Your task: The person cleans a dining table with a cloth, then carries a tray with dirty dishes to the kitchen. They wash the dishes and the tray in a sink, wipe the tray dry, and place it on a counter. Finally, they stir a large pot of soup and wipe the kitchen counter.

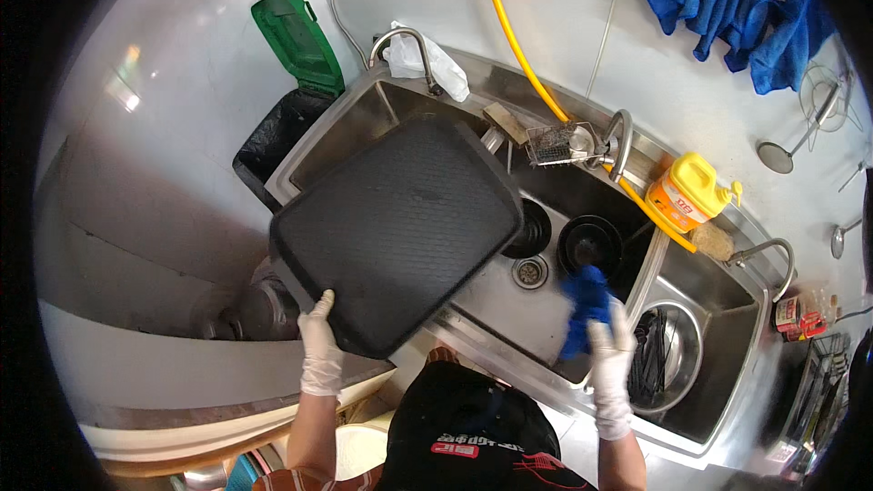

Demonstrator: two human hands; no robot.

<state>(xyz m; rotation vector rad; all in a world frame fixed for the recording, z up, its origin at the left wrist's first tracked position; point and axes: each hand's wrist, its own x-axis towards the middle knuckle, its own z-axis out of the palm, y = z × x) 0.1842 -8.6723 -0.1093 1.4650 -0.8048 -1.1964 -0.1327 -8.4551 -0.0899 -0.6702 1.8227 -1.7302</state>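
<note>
My left hand [319, 341], in a white glove, grips the near left edge of a large black serving tray [399, 232]. The tray is tilted over the left sink basin [327, 143] and part of the middle basin [491, 300], covering much of both. Also gloved, my right hand [612, 348] holds a crumpled blue cloth [586, 307], blurred, above the right side of the middle basin. Beyond the cloth, a round black bowl [590, 245] sits in that basin. Another black round dish [532, 228] is partly hidden by the tray, near the drain [530, 273].
In the right basin, a steel bowl [685, 354] holds black utensils. A yellow detergent jug [689, 191], wire caddy [559, 144] and curved faucets [622, 143] line the back ledge. A yellow hose [508, 20] hangs into the sink. The green bin lid [300, 44] stands raised at left.
</note>
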